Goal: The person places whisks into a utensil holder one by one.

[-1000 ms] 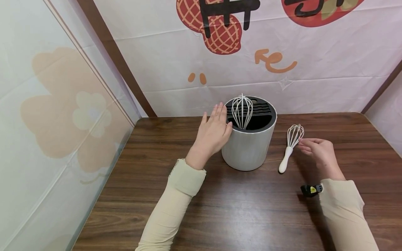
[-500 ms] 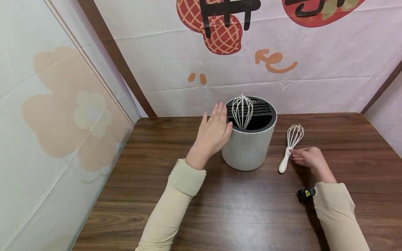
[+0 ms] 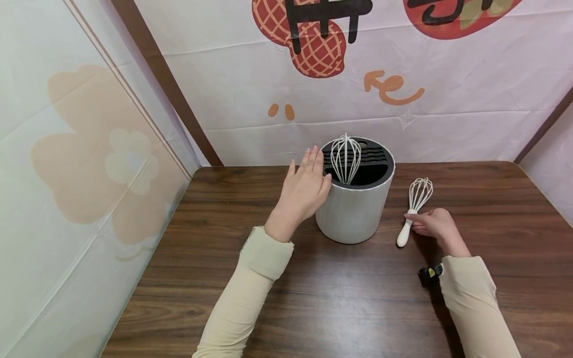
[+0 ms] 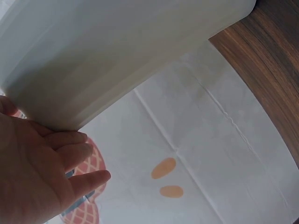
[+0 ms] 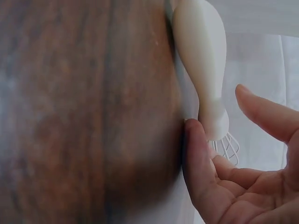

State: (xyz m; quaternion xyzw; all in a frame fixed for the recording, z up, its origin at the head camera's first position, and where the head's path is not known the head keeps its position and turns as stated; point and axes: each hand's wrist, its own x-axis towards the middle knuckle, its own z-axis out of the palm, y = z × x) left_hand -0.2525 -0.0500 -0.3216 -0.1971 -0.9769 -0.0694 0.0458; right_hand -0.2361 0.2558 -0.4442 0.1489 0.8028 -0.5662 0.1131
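Observation:
A light grey cylindrical utensil holder (image 3: pixel 351 216) with a black slotted top stands upright towards the back of the table. One white whisk (image 3: pixel 346 154) stands in its front opening, wires up, its handle hidden inside. My left hand (image 3: pixel 302 191) rests against the holder's left side and rim, fingers extended. Right of the holder, a second whisk with a white handle (image 3: pixel 404 233) lies on the table, its wires pointing away. My right hand (image 3: pixel 436 227) is at this whisk's neck. In the right wrist view its thumb (image 5: pixel 264 112) is apart from the handle, with the fingers close beside the neck.
The brown wood-grain table (image 3: pixel 340 308) reaches back to a printed fabric wall (image 3: pixel 241 89). Another fabric panel (image 3: pixel 80 199) borders the left side. A small black device (image 3: pixel 430 274) sits at my right wrist.
My right hand has moved from beside the whisk's wires towards me and left, to the neck of its handle. The left hand, the holder and both whisks have stayed in place.

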